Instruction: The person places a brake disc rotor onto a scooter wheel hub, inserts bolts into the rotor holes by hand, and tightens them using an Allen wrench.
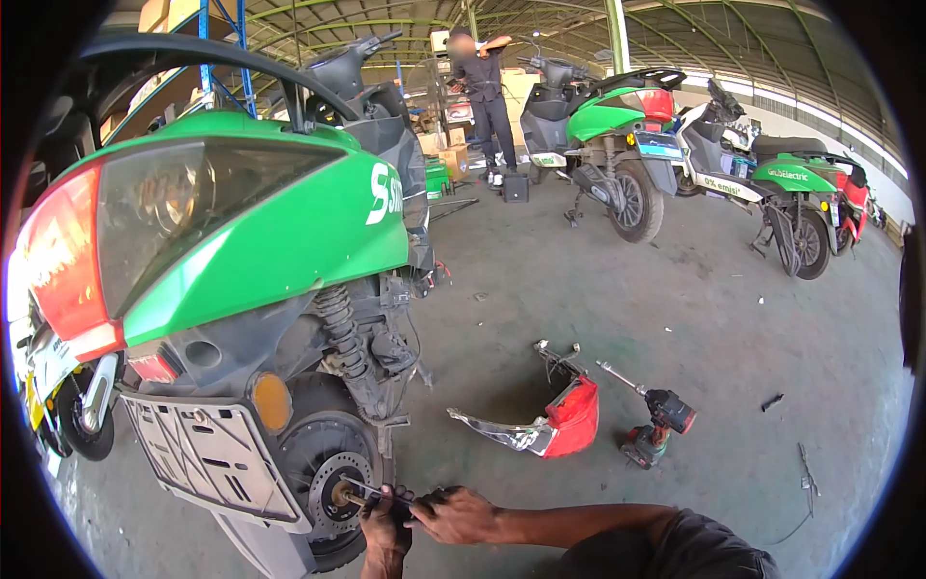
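A green scooter (260, 232) fills the left side, its rear wheel (328, 434) low in view. At the wheel's hub, beside the brake disc (333, 494), my left hand (384, 526) is closed around a thin metal tool (362, 485) that points at the axle. My right hand (455, 514) is just to its right, fingers closed on a dark handle (410, 501). The two hands nearly touch. Whether both hold one tool or two cannot be made out.
A red light unit (574, 420) and a cordless impact driver (659, 425) lie on the floor (579, 289) right of the wheel. A dark socket (772, 402) and a cable (808, 482) lie farther right. Behind are parked scooters (627, 125) and a standing person (485, 92).
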{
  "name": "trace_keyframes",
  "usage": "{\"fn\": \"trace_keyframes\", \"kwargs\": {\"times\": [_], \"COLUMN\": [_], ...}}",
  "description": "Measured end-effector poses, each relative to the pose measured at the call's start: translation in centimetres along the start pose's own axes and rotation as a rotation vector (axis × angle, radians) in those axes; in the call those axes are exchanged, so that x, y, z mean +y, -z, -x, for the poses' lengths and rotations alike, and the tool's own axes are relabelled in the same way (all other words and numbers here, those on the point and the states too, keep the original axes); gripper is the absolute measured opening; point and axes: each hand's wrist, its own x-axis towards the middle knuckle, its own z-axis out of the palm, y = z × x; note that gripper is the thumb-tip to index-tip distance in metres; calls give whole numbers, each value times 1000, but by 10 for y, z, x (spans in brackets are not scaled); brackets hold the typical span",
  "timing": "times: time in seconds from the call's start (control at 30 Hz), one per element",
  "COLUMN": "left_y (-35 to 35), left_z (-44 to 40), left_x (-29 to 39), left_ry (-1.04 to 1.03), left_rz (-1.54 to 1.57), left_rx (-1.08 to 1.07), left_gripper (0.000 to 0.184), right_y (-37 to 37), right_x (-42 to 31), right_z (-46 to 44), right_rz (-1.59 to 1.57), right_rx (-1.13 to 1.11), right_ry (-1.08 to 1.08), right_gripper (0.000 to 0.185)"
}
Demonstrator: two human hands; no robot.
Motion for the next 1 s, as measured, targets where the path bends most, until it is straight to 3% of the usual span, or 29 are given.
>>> {"fn": "trace_keyframes", "kwargs": {"times": [0.03,0.1,0.13,0.2,0.23,0.27,0.33,0.4,0.47,0.53,0.63,0.67,0.83,0.9,1.0], "left_y": [-5,1,-2,-9,-6,-5,-2,4,5,-3,6,16,15,-5,11], "left_z": [2,-6,-5,-2,-7,-17,-6,-6,-11,-9,-19,-23,-25,-9,-18], "left_x": [2,0,2,5,4,5,8,3,4,10,18,13,19,26,24], "left_ry": [-5,10,2,54,93,72,64,57,94,105,153,187,181,175,238], "left_rz": [4,33,28,-19,-56,-58,-25,-5,2,-37,-80,-68,-110,-407,-419], "left_rx": [-10,20,16,85,136,127,39,92,100,121,40,-42,-172,150,87], "left_gripper": [13,11,11,9,9,9,10,10,11,12,15,16,20,21,26], "right_y": [2,4,-6,-42,-48,-53,-41,-9,-2,6,-12,-9,-8,10,11], "right_x": [1,1,4,20,20,28,16,9,18,12,1,2,7,3,2], "right_z": [-4,-15,-14,-10,-8,-6,9,10,3,-4,-10,-10,-3,-1,0], "right_rz": [7,-515,-516,-1594,-1562,-1562,-439,-327,-123,-128,-1204,-1212,-521,-426,-251], "right_rx": [6,38,46,-73,-164,-158,172,167,-38,-86,-261,-264,-51,-49,-132], "right_ry": [7,-506,-500,-1143,-1178,-1154,-524,-436,-228,-179,-840,-828,-392,-314,-154], "right_gripper": [45,40,40,43,51,51,57,57,55,52,53,53,52,53,56]}}
